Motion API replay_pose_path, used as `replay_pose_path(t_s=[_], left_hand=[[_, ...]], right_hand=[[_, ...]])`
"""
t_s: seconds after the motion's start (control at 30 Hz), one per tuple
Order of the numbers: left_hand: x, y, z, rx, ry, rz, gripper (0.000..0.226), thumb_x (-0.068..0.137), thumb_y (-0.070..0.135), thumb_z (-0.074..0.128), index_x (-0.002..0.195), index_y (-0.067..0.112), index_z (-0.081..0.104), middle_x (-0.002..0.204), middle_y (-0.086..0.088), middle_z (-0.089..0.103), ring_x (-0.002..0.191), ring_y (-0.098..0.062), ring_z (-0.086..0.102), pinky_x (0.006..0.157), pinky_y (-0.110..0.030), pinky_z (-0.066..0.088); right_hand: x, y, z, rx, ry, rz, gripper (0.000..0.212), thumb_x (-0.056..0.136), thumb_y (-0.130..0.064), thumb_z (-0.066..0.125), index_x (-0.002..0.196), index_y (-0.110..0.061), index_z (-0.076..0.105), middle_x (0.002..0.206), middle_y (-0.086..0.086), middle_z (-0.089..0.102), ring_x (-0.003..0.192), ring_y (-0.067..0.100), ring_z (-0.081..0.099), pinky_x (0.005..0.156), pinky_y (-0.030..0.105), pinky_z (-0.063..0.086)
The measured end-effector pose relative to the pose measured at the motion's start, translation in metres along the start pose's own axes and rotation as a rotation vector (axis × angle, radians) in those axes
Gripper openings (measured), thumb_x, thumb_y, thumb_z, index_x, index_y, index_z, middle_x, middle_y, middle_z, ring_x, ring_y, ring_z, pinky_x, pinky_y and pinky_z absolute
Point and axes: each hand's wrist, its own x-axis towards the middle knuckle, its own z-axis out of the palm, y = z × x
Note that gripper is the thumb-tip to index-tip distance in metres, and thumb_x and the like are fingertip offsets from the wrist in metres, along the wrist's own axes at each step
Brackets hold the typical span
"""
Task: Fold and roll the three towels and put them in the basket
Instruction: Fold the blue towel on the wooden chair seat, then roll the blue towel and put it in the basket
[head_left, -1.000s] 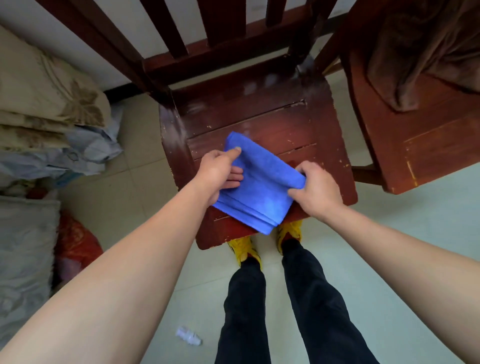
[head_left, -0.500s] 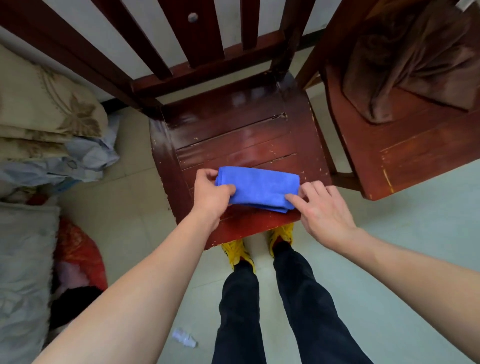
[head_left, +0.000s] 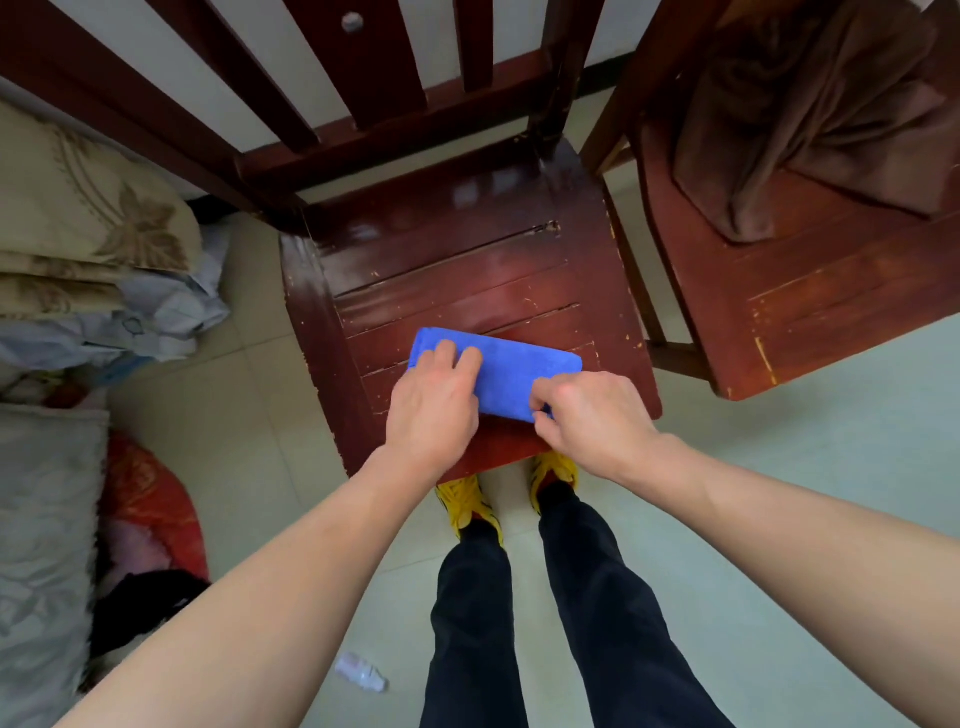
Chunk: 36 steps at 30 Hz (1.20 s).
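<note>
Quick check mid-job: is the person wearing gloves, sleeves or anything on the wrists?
No gloves: the left hand and right hand are bare, with no ring or watch visible. The left forearm and right forearm are uncovered right to the frame edge, so no sleeve shows. Below them are dark trousers and yellow shoes.

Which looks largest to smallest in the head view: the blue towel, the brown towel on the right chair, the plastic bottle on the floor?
1. brown towel, draped and bunched, cut off by the frame edge.
2. blue towel, folded and partly covered.
3. plastic bottle, clearly smallest.
</note>
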Motion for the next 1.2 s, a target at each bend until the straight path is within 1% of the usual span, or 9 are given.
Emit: replay_pose_path(t_s=[0.17, 0.37, 0.43, 0.5, 0.6, 0.73, 0.87, 0.97, 1.2], left_hand=[[0.017, -0.01, 0.01, -0.13, -0.166, -0.079, 0.022, 0.081, 0.003, 0.051, 0.103, 0.004, 0.052, 0.103, -0.014, 0.049, 0.093, -0.036, 0.048, 0.07, -0.044, 0.043], [0.024, -0.02, 0.008, -0.136, -0.238, -0.016, 0.019, 0.085, 0.008, 0.056, 0.103, 0.01, 0.052, 0.104, -0.008, 0.049, 0.094, -0.029, 0.049, 0.068, -0.035, 0.037], [0.025, -0.019, -0.001, 0.04, -0.203, 0.026, 0.031, 0.081, 0.016, 0.065, 0.109, 0.012, 0.053, 0.111, -0.008, 0.05, 0.1, -0.03, 0.049, 0.071, -0.036, 0.037], [0.031, -0.019, -0.01, 0.201, -0.127, 0.078, 0.06, 0.072, 0.026, 0.074, 0.125, 0.015, 0.049, 0.129, -0.012, 0.046, 0.116, -0.033, 0.045, 0.086, -0.04, 0.04], [0.045, -0.021, -0.015, 0.258, -0.266, 0.098, 0.089, 0.076, 0.032, 0.072, 0.149, 0.021, 0.022, 0.156, -0.008, 0.023, 0.144, -0.03, 0.019, 0.109, -0.044, 0.026], [0.054, -0.013, -0.016, 0.339, -0.354, 0.181, 0.072, 0.074, 0.03, 0.07, 0.137, 0.021, 0.038, 0.129, -0.005, 0.049, 0.123, -0.028, 0.043, 0.101, -0.041, 0.032], [0.028, -0.009, -0.022, 0.38, -0.401, 0.276, 0.039, 0.076, 0.028, 0.067, 0.112, 0.018, 0.056, 0.119, -0.007, 0.047, 0.114, -0.029, 0.044, 0.088, -0.038, 0.04], [-0.012, -0.007, -0.031, 0.342, -0.418, 0.345, 0.038, 0.077, 0.026, 0.063, 0.111, 0.019, 0.05, 0.117, -0.005, 0.049, 0.112, -0.028, 0.048, 0.086, -0.038, 0.039], [-0.084, 0.045, -0.093, 0.37, -0.408, 0.586, 0.032, 0.081, 0.02, 0.056, 0.111, 0.017, 0.043, 0.11, -0.004, 0.055, 0.103, -0.029, 0.056, 0.078, -0.038, 0.039]], right_hand=[[0.019, 0.002, 0.011, 0.216, -0.142, 0.064, 0.013, 0.086, -0.013, 0.053, 0.095, -0.018, 0.061, 0.091, 0.0, 0.063, 0.084, 0.03, 0.059, 0.071, 0.039, 0.049], [0.022, 0.001, 0.028, 0.233, -0.112, 0.131, 0.011, 0.089, -0.01, 0.051, 0.094, -0.018, 0.056, 0.097, 0.002, 0.061, 0.082, 0.032, 0.06, 0.068, 0.037, 0.044], [0.021, 0.002, 0.024, 0.232, -0.122, 0.155, 0.01, 0.088, -0.014, 0.052, 0.093, -0.02, 0.057, 0.096, -0.001, 0.062, 0.084, 0.03, 0.06, 0.07, 0.036, 0.045], [0.021, 0.005, 0.014, 0.221, 0.053, 0.137, 0.01, 0.084, -0.016, 0.056, 0.092, -0.021, 0.06, 0.09, -0.004, 0.062, 0.083, 0.027, 0.06, 0.068, 0.035, 0.046], [0.025, 0.012, 0.009, 0.092, 0.243, 0.067, 0.03, 0.073, -0.019, 0.067, 0.102, -0.02, 0.06, 0.097, -0.001, 0.058, 0.09, 0.027, 0.056, 0.064, 0.036, 0.045], [0.021, 0.008, 0.015, 0.024, -0.024, 0.207, 0.062, 0.082, -0.032, 0.062, 0.139, -0.025, 0.039, 0.128, 0.001, 0.049, 0.116, 0.027, 0.046, 0.085, 0.04, 0.04], [-0.008, -0.014, 0.023, -0.028, -0.063, 0.291, 0.048, 0.079, -0.039, 0.064, 0.122, -0.021, 0.05, 0.117, 0.005, 0.049, 0.11, 0.027, 0.044, 0.083, 0.037, 0.036], [-0.052, -0.035, 0.03, 0.046, 0.006, 0.307, 0.04, 0.078, -0.039, 0.063, 0.111, -0.019, 0.054, 0.113, 0.003, 0.049, 0.106, 0.026, 0.045, 0.08, 0.036, 0.036], [-0.177, -0.065, 0.006, 0.228, 0.132, 0.465, 0.037, 0.082, -0.032, 0.055, 0.116, -0.022, 0.044, 0.109, -0.002, 0.061, 0.1, 0.025, 0.056, 0.08, 0.035, 0.035]])
